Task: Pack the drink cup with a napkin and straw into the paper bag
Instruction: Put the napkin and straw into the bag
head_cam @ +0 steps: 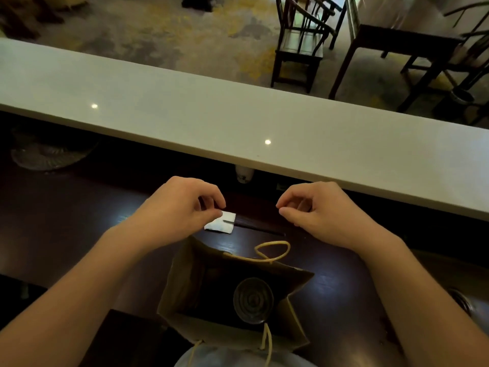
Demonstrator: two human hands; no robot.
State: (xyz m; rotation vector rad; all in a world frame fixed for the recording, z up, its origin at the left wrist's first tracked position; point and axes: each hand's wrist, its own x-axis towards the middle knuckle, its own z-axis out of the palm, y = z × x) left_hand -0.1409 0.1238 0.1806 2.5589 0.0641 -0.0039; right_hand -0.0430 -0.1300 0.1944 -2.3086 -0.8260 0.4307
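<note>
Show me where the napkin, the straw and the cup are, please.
napkin [221, 224]: head view, middle of the white square.
straw [260, 229]: head view, mid-length of the dark stick.
cup [253, 300]: head view, centre of its lid, inside the bag.

One paper bag [185, 284], one cup [253, 300], one napkin [221, 224], perhaps one straw [254, 227], two chairs [299, 46].

The folded white paper napkin [221, 223] at mid-frame is partly covered by the left hand [182, 207], whose fingertips hide its near corner. A thin dark straw [254, 227] beside it nearly vanishes against the dark wooden counter [79, 234]. Under the pale stone ledge [238, 123], a small white cup-like object [244, 174] is half hidden and blurred. The brown paper bag [185, 282] is cut off at the bottom edge.
</note>
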